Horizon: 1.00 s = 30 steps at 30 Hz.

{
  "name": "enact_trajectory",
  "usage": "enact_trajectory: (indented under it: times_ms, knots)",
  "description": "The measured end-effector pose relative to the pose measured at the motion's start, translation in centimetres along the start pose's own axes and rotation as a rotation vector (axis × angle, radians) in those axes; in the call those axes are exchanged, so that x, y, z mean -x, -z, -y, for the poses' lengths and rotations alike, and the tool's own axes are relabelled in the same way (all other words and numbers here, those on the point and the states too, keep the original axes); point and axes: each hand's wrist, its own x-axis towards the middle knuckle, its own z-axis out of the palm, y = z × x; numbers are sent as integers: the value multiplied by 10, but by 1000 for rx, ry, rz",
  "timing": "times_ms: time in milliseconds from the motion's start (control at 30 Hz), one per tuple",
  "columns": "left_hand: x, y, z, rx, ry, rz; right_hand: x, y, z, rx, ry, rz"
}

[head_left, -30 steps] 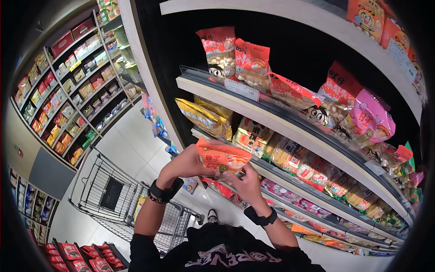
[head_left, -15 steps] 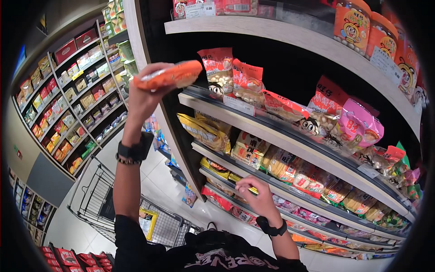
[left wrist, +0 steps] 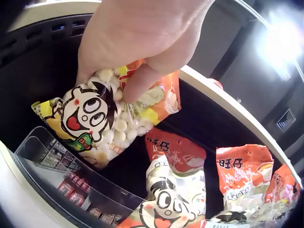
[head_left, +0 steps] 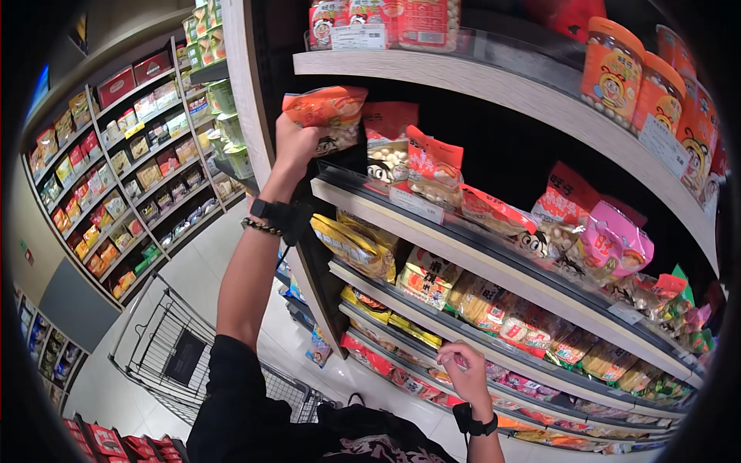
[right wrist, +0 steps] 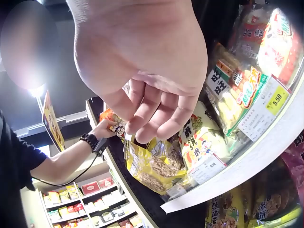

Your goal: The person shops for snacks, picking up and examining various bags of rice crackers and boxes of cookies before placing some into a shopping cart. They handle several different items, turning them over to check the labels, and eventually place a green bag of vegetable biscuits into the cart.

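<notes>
My left hand (head_left: 296,148) grips an orange bag of small round biscuits (head_left: 330,109) at the left end of an upper shelf. In the left wrist view the thumb lies across the orange top of the bag (left wrist: 90,118), which tilts above the clear shelf lip, its cartoon face showing. Beside it on the shelf stand red-topped biscuit bags (head_left: 434,166) of similar look. Lower down, my right hand (head_left: 468,372) hangs before the lower shelves with fingers loosely curled and holding nothing. The right wrist view shows its palm (right wrist: 137,52) in front of the packets.
Orange jars (head_left: 614,73) line the shelf above. Yellow packets (head_left: 353,245) and rice cracker bags (head_left: 426,278) fill the shelf below. A wire shopping cart (head_left: 166,351) stands on the floor to the left. Shelf edges (head_left: 463,224) run across at an angle.
Both hands were on the bag at first. The right hand let go and lowered; the left hand carried the bag up, then over to the left end of the upper shelf.
</notes>
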Motion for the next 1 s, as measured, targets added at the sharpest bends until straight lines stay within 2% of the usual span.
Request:
enact_trajectory:
  times_ms: [133,200,367,467,633,700,733,767,833,867,900,967,1000]
  knots:
    - [-10,-9,5,44,74,-50,5,-1,-13,10,-5,-21]
    - [-14,-13,6,194,117,-59,6,-2,-12,-5,-19,-30]
    - [-27,-25,18,119,160,-27,4,-2,-15,-7,-58,-44]
    - [-37,-24,25,150,309,117,1,-2,-16,7,-74,-36]
    - [-38,-18,27,82,377,171,3,-3,-21,33,-78,-45]
    - [-32,-20,22,31,231,25,4,-2,-24,40,-89,-40]
    - [-36,-22,31,-40,68,-82,3,-2,-25,46,-94,-32]
    - [-36,-21,28,-42,70,-82,2,-2,-27,45,-95,-31]
    - [-34,-18,11,-420,-435,-155,1,-3,-30,-1,-94,-32]
    - [-30,-19,0,-607,-538,-165,0,-4,-28,0,-97,-29]
    - [-26,-19,-7,-609,-534,-165,-2,-5,-25,3,-103,-30]
    - [-16,-20,-15,-932,-579,90,-1,-6,-25,6,-112,-27]
    - [-10,-26,-17,-919,-645,24,-1,-7,-27,12,-112,-23]
